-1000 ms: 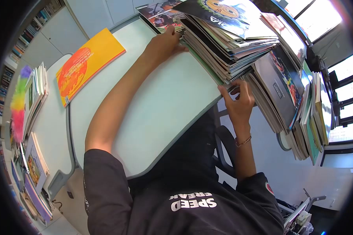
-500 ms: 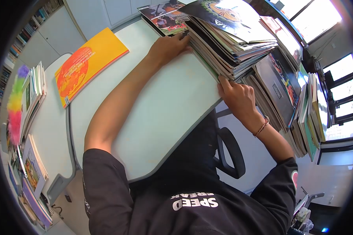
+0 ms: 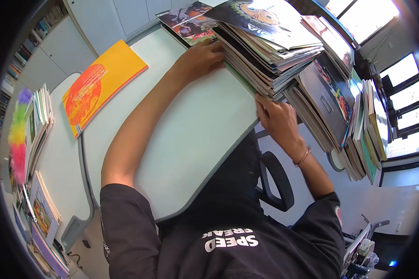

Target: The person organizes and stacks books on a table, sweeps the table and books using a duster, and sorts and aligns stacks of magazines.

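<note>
Paper stack point(image 3: 253, 60) — one — touched by two hands point(image 3: 201, 60) point(image 3: 279, 122).

I looked through one head-worn camera, facing forward and steeply down. It sat close above the dark shirt point(image 3: 186, 253) at the bottom edge and took in the tabletop point(image 3: 186, 139), left hand point(image 3: 200, 60) and right hand point(image 3: 280, 124). Its wide, dark-rimmed view reached the windows point(image 3: 402, 74) at right.
</note>
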Available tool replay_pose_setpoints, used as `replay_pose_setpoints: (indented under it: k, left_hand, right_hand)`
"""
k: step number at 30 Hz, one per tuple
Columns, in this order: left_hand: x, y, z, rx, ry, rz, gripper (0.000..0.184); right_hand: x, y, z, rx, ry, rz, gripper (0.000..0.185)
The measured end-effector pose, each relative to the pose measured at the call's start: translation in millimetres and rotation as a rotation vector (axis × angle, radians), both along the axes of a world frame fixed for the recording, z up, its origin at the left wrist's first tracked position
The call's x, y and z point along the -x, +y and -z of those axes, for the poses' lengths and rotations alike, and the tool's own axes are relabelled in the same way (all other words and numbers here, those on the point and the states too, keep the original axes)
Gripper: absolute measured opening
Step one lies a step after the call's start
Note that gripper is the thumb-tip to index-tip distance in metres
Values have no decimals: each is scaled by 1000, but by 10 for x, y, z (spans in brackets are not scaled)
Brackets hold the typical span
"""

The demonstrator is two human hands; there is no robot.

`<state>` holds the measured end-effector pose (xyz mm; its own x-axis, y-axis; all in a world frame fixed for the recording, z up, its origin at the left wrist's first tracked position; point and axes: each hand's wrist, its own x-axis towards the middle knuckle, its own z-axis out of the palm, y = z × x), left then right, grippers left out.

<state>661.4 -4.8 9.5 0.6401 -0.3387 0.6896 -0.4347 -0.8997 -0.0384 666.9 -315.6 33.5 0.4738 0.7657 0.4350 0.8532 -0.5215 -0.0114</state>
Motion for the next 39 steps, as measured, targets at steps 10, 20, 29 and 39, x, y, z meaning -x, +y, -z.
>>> replay_pose_setpoints:
  k: [10,20,29,39]
  left_hand:
    - [123,-235,5,124,122,-78,21]
    - [249,-265,10,105,27,-134,26]
    - [170,74,174,222,91,-437,30]
    - [73,238,93,281,229,-528,23]
  right_hand:
    - [339,270,306,-377,85,274,26]
    - [360,292,233,-317,117,321,26]
    - [214,-88,395,-685,726,184,32]
    - [105,-56,319,-891,702,203,56]
